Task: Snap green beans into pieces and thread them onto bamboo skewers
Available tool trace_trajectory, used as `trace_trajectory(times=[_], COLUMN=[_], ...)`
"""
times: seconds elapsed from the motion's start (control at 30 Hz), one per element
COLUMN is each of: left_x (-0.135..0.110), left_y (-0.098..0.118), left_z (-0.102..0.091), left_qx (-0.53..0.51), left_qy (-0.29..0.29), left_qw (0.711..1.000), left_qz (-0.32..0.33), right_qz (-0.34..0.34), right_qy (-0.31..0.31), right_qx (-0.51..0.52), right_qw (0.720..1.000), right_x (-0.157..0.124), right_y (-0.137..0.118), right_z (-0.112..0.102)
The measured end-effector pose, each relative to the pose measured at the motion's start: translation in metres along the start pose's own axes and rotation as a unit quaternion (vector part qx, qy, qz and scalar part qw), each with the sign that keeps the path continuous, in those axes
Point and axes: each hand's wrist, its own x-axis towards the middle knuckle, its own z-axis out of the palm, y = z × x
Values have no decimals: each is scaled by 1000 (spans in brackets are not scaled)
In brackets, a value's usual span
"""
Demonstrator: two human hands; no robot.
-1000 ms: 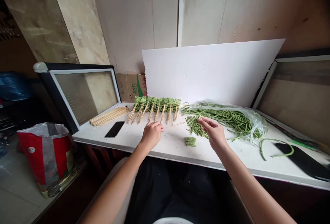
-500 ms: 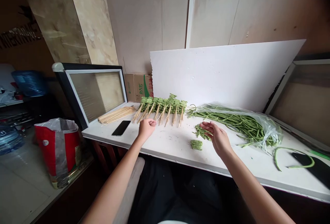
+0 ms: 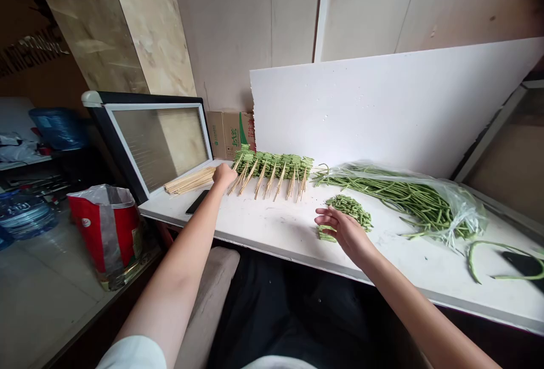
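My left hand (image 3: 224, 175) reaches out to the left end of the table, its fingers curled at the near ends of a pile of bare bamboo skewers (image 3: 190, 181). Whether it grips one is hidden. Just right of it lies a row of finished skewers of green bean pieces (image 3: 275, 166). My right hand (image 3: 343, 227) hovers palm down with fingers spread over a small stack of cut bean pieces (image 3: 325, 233). Behind that hand is a heap of cut beans (image 3: 351, 208).
A plastic bag of long green beans (image 3: 408, 194) lies at the right on the white table (image 3: 276, 227). A dark phone (image 3: 196, 202) lies under my left forearm. A white board (image 3: 382, 108) leans on the wall. A glass-lidded freezer (image 3: 148, 142) and a red bucket (image 3: 106, 233) stand at the left.
My left hand has moved left and away from the table's middle to the pile of bare skewers. My right hand has come back from the bean heap to above the small stack.
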Motion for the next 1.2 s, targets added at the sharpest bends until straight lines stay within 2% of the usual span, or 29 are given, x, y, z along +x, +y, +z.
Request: trace_trajectory(times=[0.13,0.3,0.53,0.87,1.2], left_x=[21,32,34,31,30], left_y=[15,24,32,23,19], left_z=[9,20,31,42,43], left_qx=[46,80,96,93,96], left_qy=[2,-11,-21,-7,-17], left_qw=[999,997,995,996,995], left_qz=[-2,0,-6,-5,27], right_qz=[-5,-11,-16,-15,-2], right_qy=[-57,-93,-72,-91,-79], right_qx=[6,-23,-31,-29,-44], right_qw=[998,995,997,995,996], right_x=[-26,-47,-50,-59,-56], right_y=[-6,-6,1,-4,0], right_z=[4,-6,-23,-28,-30])
